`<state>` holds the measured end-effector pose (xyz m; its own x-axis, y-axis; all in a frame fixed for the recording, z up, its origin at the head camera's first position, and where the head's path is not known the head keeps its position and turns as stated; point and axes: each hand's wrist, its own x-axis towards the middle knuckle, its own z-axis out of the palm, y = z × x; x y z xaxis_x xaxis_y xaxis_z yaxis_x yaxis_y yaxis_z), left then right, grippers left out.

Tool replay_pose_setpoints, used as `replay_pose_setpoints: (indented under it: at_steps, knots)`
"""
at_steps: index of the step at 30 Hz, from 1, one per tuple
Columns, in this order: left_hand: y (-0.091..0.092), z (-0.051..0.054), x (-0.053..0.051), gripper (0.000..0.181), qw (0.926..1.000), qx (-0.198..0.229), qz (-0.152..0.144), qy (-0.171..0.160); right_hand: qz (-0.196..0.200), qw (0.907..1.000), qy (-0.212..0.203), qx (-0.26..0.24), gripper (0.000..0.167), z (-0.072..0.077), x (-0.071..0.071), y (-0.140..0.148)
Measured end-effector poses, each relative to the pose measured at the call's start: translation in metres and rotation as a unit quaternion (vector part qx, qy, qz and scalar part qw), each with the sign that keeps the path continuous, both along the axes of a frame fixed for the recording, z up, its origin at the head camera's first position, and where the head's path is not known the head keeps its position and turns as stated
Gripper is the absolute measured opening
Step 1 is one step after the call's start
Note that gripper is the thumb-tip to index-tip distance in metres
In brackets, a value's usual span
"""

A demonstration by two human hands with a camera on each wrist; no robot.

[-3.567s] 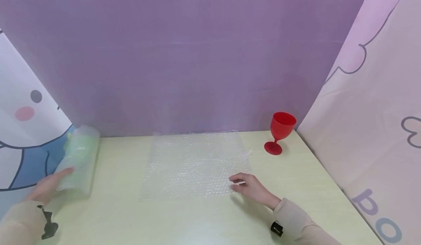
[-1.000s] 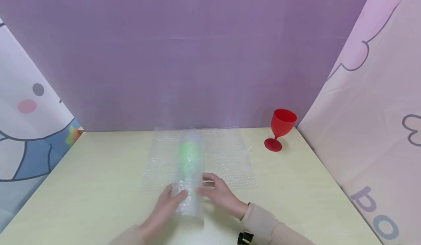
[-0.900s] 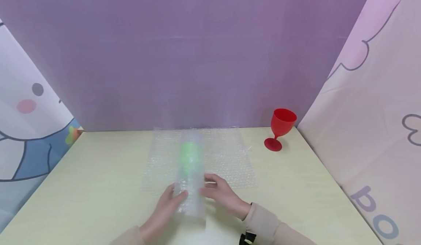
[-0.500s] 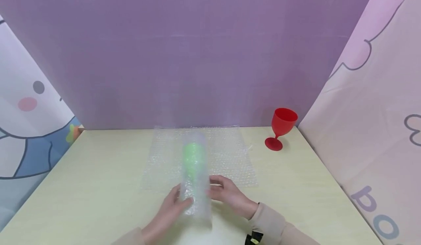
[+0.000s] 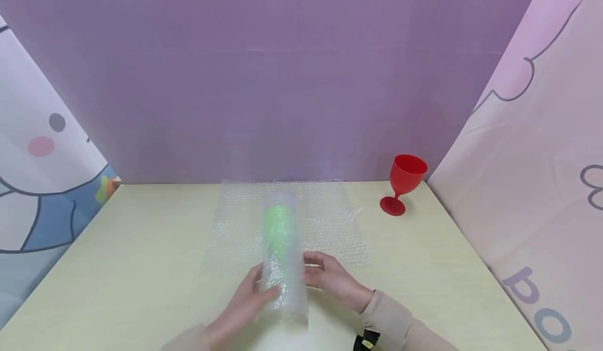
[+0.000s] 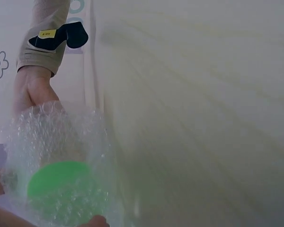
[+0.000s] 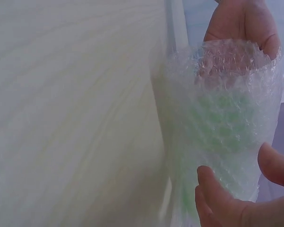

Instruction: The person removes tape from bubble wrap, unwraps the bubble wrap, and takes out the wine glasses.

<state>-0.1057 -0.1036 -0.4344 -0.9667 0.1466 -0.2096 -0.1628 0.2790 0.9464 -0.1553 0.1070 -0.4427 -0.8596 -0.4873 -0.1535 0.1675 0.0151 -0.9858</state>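
Observation:
A cylinder of clear bubble wrap (image 5: 278,236) with a green, cup-like thing (image 5: 279,220) inside stands out in the middle of the head view, its near end above the tabletop. My left hand (image 5: 245,301) grips its left side, thumb on top. On the right side my right hand (image 5: 336,280) holds it with curved fingers and thumb; in the right wrist view its fingers (image 7: 217,196) lie against the wrap. The green shows through the wrap (image 6: 47,137) in the left wrist view. Beneath lies a flat bubble-wrap sheet (image 5: 330,225).
A red goblet (image 5: 407,173) stands upright at the table's back right. The pale table (image 5: 155,246) meets a purple backdrop (image 5: 282,79) behind, with printed cloth on the left (image 5: 56,162) and right (image 5: 532,173).
The wrapped cylinder came from the table's left edge to the middle, where both hands now hold it. Over the last second it and both hands have shifted slightly right.

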Motion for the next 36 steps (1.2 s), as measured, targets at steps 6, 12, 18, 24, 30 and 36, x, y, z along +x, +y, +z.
replay_pose_setpoints:
  at_steps: [6,12,18,24,30,36]
  knots:
    - [-0.006,0.005,-0.002,0.082,0.9997,-0.002,-0.019,-0.014,-0.020,0.9998,0.006,0.002,0.062,0.000,0.001,-0.002]
    - [-0.010,0.009,-0.025,0.092,0.9982,-0.038,-0.045,0.003,-0.026,0.9995,0.012,0.016,0.062,0.001,0.002,-0.003]
    - [-0.020,0.012,-0.068,0.090,0.9771,-0.133,-0.123,0.112,-0.031,0.9991,0.012,0.028,0.061,0.003,0.003,-0.004]
    - [-0.026,0.015,-0.100,0.090,0.9510,-0.171,-0.185,0.180,-0.030,0.9990,0.009,0.032,0.061,0.004,0.003,-0.006]
    - [-0.023,0.004,-0.111,0.098,0.9459,-0.167,-0.209,0.183,-0.029,0.9989,0.011,0.036,0.062,0.002,0.003,-0.005]
    - [-0.018,-0.001,-0.112,0.105,0.9475,-0.158,-0.209,0.183,-0.034,0.9975,0.026,0.057,0.061,0.002,0.000,-0.001]
